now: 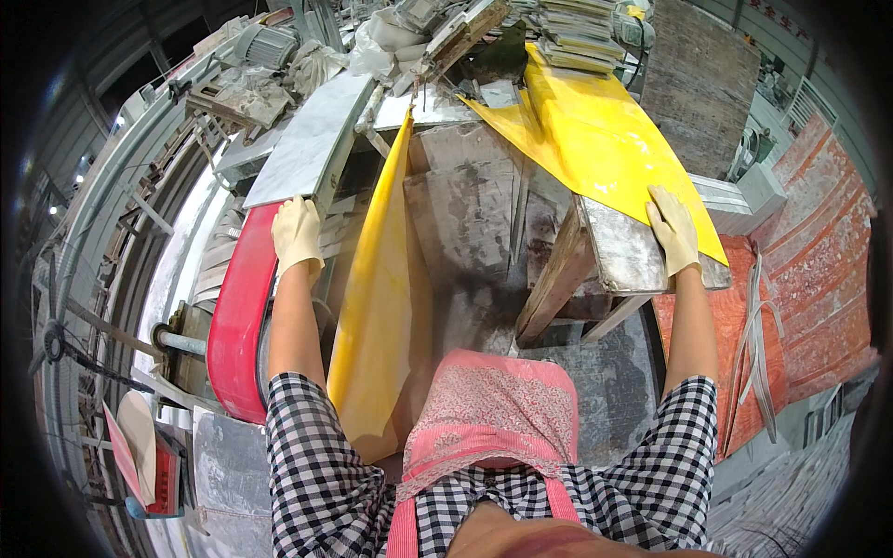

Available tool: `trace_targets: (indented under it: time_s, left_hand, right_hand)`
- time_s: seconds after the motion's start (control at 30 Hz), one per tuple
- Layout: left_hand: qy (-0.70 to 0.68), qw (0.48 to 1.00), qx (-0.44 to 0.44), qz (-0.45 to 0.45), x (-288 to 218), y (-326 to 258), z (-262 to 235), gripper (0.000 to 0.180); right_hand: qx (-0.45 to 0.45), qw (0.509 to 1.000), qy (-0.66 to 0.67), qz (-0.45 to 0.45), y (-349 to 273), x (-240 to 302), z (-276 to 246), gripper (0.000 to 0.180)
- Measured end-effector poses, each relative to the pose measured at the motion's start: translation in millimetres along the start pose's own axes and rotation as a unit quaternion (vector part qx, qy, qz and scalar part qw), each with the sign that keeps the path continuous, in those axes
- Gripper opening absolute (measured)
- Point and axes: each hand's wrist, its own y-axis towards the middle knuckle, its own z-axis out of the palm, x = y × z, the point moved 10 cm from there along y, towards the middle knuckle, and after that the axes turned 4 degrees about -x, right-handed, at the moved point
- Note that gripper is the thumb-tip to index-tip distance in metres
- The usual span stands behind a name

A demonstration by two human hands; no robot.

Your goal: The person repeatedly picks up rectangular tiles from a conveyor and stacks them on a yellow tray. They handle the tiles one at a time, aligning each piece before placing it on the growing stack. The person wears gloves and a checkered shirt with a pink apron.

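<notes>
My left hand (298,232), in a pale cream glove, is at the near end of a long grey-white marble slab (314,135). Its fingers are bent and closed at the slab's near right corner; their tips are hidden. Just below that end, a wide red belt (240,321) curves down over a machine. My right hand (673,230), gloved the same way, lies with fingers stretched out on a yellow plastic sheet (614,126). This sheet covers a worn wooden bench (621,244), close to its near right corner.
A yellow sheet (381,307) hangs upright between belt and bench. Stacked thin slabs (579,33) weigh on the bench's far end. Cluttered machine parts and a motor (265,45) stand far left. Orange sheeting (735,325) with hanging straps (755,344) is at right.
</notes>
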Motion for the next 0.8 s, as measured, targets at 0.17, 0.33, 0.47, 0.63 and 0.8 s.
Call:
trace_targets:
  time_s: [0.17, 0.33, 0.47, 0.63, 0.8]
  left_hand:
    - [-0.009, 1.000, -0.011, 0.000, -2.6, -2.2, -7.2, 0.035]
    - [-0.008, 1.000, -0.006, -0.022, -0.3, -3.9, -10.2, 0.045]
    - [0.061, 0.998, 0.018, 0.029, -8.8, -2.0, -6.8, 0.062]
    - [0.015, 0.995, 0.096, 0.016, -4.9, -2.6, 7.6, 0.062]
    - [0.018, 0.996, 0.002, 0.091, -17.7, -6.0, -7.7, 0.045]
  right_hand:
    - [-0.005, 1.000, 0.004, 0.005, 0.1, -0.4, -1.7, 0.043]
    - [-0.003, 1.000, -0.009, 0.000, 0.1, 2.0, -2.1, 0.044]
    - [-0.009, 1.000, 0.004, -0.003, 0.0, 5.2, -3.9, 0.043]
    - [-0.007, 1.000, 0.021, -0.004, -0.7, 5.3, -6.1, 0.042]
    - [0.004, 1.000, 0.003, 0.009, -0.6, -2.4, -0.6, 0.043]
